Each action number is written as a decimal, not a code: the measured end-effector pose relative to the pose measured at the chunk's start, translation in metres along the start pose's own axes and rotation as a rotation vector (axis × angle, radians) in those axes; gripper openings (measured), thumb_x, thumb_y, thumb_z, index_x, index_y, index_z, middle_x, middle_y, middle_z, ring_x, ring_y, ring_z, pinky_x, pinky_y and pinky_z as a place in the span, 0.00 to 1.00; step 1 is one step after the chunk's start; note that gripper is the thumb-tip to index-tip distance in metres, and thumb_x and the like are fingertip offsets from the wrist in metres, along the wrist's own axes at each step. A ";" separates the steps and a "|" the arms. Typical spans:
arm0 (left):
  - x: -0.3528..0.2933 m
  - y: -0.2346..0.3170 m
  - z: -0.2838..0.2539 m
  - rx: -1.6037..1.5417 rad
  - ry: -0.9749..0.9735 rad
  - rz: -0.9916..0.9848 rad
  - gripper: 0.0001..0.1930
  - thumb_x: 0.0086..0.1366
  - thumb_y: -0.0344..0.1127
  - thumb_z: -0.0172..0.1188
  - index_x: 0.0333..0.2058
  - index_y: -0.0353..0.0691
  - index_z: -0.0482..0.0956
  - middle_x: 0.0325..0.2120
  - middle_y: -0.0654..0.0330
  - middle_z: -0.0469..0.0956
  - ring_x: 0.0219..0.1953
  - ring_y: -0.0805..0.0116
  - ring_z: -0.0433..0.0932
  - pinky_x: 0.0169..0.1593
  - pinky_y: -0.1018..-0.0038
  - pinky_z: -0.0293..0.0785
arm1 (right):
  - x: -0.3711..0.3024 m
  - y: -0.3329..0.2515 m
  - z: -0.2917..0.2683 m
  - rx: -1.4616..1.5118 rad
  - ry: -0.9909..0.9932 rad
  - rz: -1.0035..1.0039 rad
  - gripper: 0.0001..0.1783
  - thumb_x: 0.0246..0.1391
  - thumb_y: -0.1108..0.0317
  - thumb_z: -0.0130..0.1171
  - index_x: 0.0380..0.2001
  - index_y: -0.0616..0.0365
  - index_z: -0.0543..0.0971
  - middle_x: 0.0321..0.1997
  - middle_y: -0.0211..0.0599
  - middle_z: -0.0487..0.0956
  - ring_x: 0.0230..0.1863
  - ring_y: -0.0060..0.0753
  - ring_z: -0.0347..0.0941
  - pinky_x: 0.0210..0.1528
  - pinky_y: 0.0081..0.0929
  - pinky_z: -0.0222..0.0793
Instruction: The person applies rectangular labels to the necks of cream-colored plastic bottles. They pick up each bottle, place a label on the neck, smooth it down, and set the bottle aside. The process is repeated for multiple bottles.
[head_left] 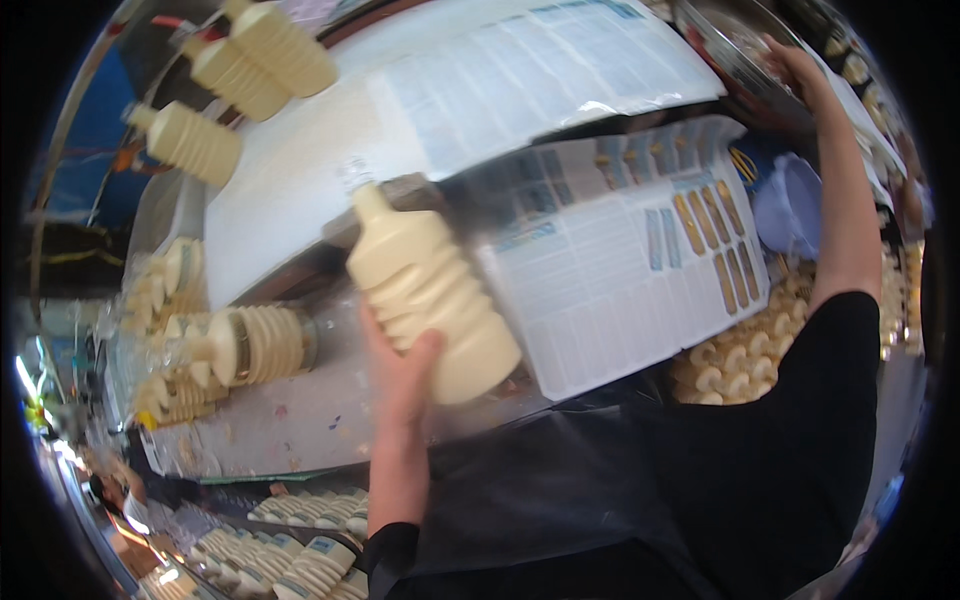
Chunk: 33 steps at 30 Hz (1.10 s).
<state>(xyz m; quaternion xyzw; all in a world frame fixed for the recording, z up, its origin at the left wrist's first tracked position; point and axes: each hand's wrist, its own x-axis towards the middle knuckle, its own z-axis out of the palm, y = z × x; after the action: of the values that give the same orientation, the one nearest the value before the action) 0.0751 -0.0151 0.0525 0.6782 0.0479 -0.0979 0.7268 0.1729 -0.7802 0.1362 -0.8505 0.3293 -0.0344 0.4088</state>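
Note:
My left hand (405, 360) is wrapped round a cream-coloured plastic bottle (430, 285) with a ribbed body. The bottle is tilted, its narrow neck pointing away and to the left, and its top is blurred. At the far right my right hand (793, 68) reaches over the rim of a round metal basin (735, 70). Its fingers are partly hidden, so I cannot tell whether they hold anything. Just right of the bottle lies a white backing sheet (600, 285) with several gold and blue strip labels.
Three similar bottles (270, 50) stand at the far left, and more lie in clear wrapping (255, 345) at the left. A label sheet (540, 75) covers the raised white board (300, 190). A lilac tub (790, 205) and packed bottles (740, 360) are at the right.

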 end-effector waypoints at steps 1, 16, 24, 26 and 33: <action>0.000 -0.004 -0.004 -0.001 0.005 0.017 0.49 0.56 0.33 0.67 0.74 0.38 0.51 0.62 0.50 0.68 0.61 0.57 0.72 0.65 0.60 0.70 | -0.001 -0.003 0.017 -0.176 0.024 -0.032 0.21 0.62 0.45 0.63 0.42 0.52 0.86 0.28 0.25 0.80 0.27 0.18 0.71 0.33 0.23 0.68; 0.004 -0.016 -0.010 -0.036 -0.059 0.148 0.42 0.64 0.40 0.68 0.70 0.35 0.56 0.61 0.51 0.71 0.59 0.59 0.75 0.63 0.64 0.72 | -0.176 -0.116 0.067 0.398 -0.166 -0.432 0.13 0.65 0.61 0.61 0.45 0.59 0.81 0.37 0.35 0.82 0.25 0.16 0.74 0.20 0.15 0.70; 0.004 0.003 -0.005 0.107 -0.031 0.134 0.46 0.62 0.37 0.69 0.73 0.33 0.53 0.62 0.50 0.69 0.61 0.60 0.72 0.64 0.65 0.69 | -0.282 -0.071 0.160 -0.073 -0.387 -0.382 0.12 0.65 0.62 0.62 0.41 0.61 0.81 0.24 0.24 0.79 0.18 0.11 0.69 0.19 0.13 0.64; 0.004 0.000 -0.005 0.073 -0.019 0.130 0.46 0.62 0.37 0.69 0.73 0.33 0.52 0.62 0.50 0.69 0.61 0.60 0.72 0.65 0.65 0.68 | -0.288 -0.041 0.173 -0.120 -0.259 -0.407 0.13 0.62 0.63 0.63 0.33 0.65 0.82 0.21 0.25 0.78 0.30 0.16 0.77 0.30 0.20 0.71; 0.005 -0.011 -0.008 0.048 0.014 0.113 0.45 0.63 0.35 0.66 0.73 0.33 0.50 0.62 0.47 0.68 0.62 0.59 0.71 0.65 0.65 0.68 | -0.349 0.029 0.218 -0.317 0.001 -0.464 0.11 0.56 0.64 0.62 0.35 0.60 0.86 0.34 0.50 0.84 0.37 0.52 0.81 0.42 0.41 0.75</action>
<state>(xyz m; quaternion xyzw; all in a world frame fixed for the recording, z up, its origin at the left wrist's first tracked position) 0.0781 -0.0082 0.0399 0.6976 0.0123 -0.0531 0.7145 -0.0435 -0.4407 0.0443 -0.9564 0.1272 -0.0756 0.2517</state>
